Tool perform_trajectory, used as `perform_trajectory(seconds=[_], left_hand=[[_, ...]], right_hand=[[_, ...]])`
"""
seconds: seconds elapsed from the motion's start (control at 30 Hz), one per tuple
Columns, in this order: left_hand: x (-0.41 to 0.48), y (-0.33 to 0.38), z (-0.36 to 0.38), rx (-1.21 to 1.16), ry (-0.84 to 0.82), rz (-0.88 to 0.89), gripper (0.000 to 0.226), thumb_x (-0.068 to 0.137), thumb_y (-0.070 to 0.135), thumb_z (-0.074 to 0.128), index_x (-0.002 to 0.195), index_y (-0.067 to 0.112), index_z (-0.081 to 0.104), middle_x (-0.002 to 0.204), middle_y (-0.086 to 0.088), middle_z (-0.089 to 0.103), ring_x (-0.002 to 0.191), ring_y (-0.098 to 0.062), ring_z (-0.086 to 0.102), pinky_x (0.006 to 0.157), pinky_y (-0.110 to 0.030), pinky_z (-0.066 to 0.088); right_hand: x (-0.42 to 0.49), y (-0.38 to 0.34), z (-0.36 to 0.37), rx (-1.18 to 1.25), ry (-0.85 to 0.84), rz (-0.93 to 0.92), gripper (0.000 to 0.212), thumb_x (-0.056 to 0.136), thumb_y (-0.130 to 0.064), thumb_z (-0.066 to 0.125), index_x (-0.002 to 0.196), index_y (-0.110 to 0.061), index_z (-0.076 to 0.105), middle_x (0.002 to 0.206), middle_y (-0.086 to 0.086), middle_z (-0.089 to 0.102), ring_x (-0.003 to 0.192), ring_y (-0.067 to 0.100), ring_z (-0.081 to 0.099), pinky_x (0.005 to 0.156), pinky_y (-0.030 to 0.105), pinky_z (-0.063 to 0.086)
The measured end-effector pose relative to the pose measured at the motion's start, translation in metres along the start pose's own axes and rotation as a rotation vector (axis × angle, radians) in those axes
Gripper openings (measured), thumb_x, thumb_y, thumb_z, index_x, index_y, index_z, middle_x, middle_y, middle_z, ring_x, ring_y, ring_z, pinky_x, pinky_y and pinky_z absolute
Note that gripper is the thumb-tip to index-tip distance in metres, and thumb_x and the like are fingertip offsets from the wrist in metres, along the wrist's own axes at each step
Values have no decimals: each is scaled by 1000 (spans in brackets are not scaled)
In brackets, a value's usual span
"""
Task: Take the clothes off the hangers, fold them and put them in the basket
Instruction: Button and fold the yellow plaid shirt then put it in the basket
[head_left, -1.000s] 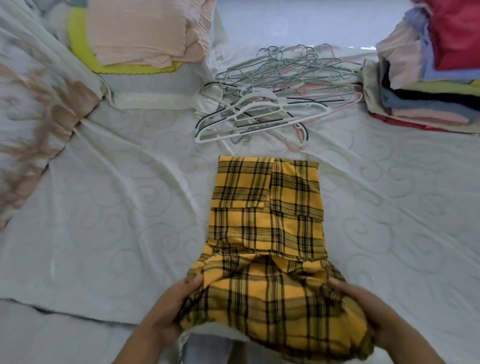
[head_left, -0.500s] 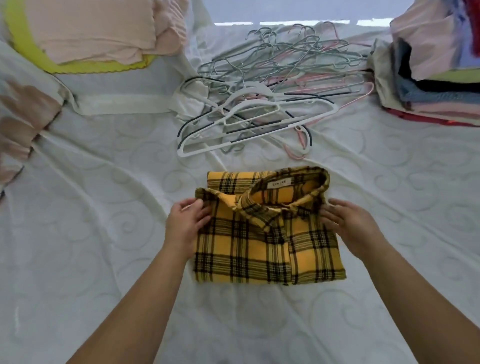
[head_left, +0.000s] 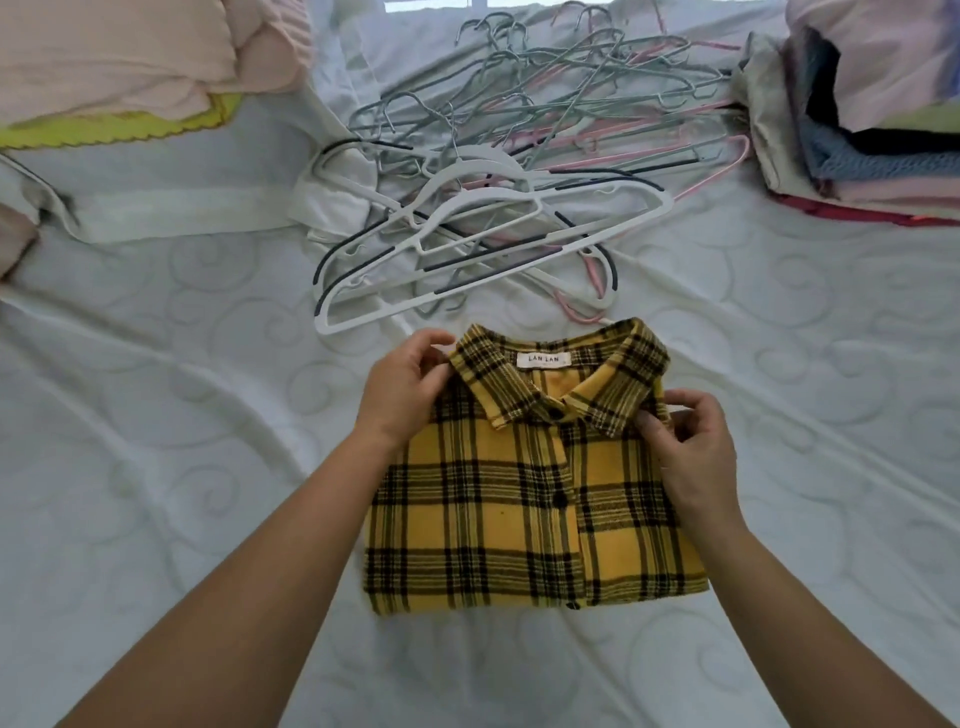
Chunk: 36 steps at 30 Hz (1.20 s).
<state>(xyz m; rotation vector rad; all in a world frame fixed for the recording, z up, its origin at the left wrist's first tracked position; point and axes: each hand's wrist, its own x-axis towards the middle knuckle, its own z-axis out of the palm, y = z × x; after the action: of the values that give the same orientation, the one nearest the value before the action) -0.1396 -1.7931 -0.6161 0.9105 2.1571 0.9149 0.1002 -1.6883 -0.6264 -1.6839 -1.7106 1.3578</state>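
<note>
On white bedding (head_left: 156, 467), both hands pinch folded plaid shirt's (head_left: 519, 519) collar.

You've got open bedsheet (head_left: 156, 441) at mid-left and mid-right; hanger pile (head_left: 467, 228) blocks upper centre, pink pile (head_left: 130, 52) upper left, folded stack (head_left: 872, 161) upper right.

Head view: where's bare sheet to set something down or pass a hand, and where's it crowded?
Bare sheet lies left of the plaid shirt, below the pink pile, and right of it, below the folded stack. Crowded: the hangers directly beyond the shirt's collar, where the left hand and right hand pinch it.
</note>
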Motion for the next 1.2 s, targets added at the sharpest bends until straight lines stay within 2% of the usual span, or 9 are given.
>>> perform_trajectory(seconds=[0.07,0.13,0.2,0.33,0.47,0.77,0.97,1.07,1.2], left_hand=[[2,-19,-1,268,74,-57,29,88,21,62,116,12,58,105,-7,62,102,-27,57,92,-43,44],[-11,-31,0,333,239,-137,47,86,32,64,123,7,51,118,-11,55,112,-28,48,94,-39,36],[-37,-35,4,93,345,-325,59,84,39,64,128,5,43,125,-13,49,118,-27,44,97,-37,36],[-76,-42,21,-355,149,-648,50,81,54,56,114,17,45,109,0,57,106,-22,57,89,-39,48],[-66,-29,15,-605,43,-790,54,79,53,60,115,13,54,106,-9,65,94,-26,62,73,-36,52],[-124,27,13,-762,12,-758,50,87,48,53,119,10,57,103,-19,69,95,-37,66,83,-49,52],[-202,113,36,-860,-30,-740,51,90,53,44,110,9,61,96,-21,71,93,-40,66,81,-50,52],[-252,164,45,-863,-28,-721,51,90,51,47,106,6,63,95,-24,70,92,-41,65,83,-54,51],[-315,224,64,-897,9,-696,67,71,57,62,113,4,62,103,-24,68,97,-44,64,91,-60,46]], right_hand=[[1,9,8,-132,36,21,28,84,-26,67,103,-14,51,87,-4,51,85,17,52,72,29,44],[2,19,13,-270,90,59,38,82,-30,68,107,-5,53,100,4,48,101,24,46,86,38,41],[1,23,14,-268,101,101,43,84,-35,65,111,-3,52,109,11,48,107,28,44,90,41,40],[-5,20,8,-127,-33,214,41,87,-48,55,108,-14,47,104,2,55,96,21,54,79,36,43],[2,2,-7,170,-234,497,41,83,-45,63,102,-8,61,95,11,67,88,29,64,81,41,52],[-49,-6,-90,563,-309,679,44,87,-53,51,100,-14,67,83,15,73,70,30,71,70,40,52],[-106,-3,-193,668,-302,657,41,86,-44,57,107,-10,68,93,20,71,75,34,70,67,40,55],[-143,-5,-255,711,-308,643,45,83,-42,60,109,-5,67,97,24,70,84,38,68,77,46,54],[-194,-14,-342,744,-298,636,46,84,-40,62,110,-3,66,101,27,68,94,41,64,79,47,52]])
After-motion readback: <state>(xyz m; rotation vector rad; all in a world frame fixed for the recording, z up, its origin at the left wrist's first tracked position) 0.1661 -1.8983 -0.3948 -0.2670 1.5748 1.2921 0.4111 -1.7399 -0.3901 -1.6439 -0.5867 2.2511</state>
